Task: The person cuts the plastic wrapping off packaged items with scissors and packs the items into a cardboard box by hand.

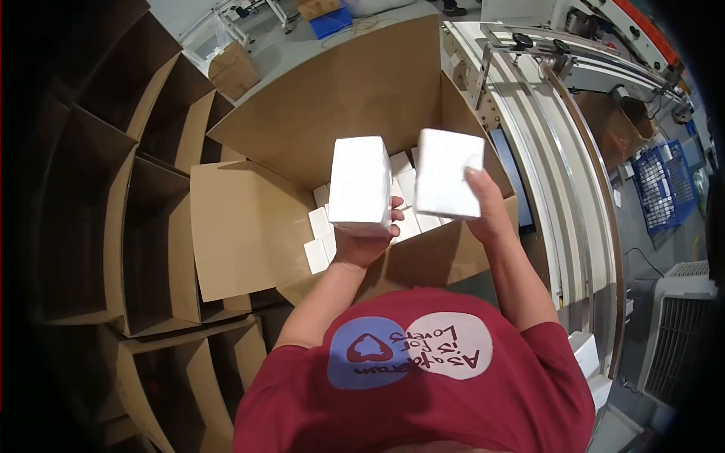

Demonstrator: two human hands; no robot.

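Above the open carton: left hand, grip wrapped around the lower end of one white box; right hand, grip holding a second white box, thumb on its face. Boxes apart. Inside the carton: more white boxes, packed together. Left of carton: stacked brown cartons. Right of carton: conveyor; farther right, blue crate.

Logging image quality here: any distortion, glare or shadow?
Head view throughout: black corners and bowed rails suggest lens distortion; the white box in the left hand and the other box in the right hand look nearly washed out; shadow crosses the red shirt.
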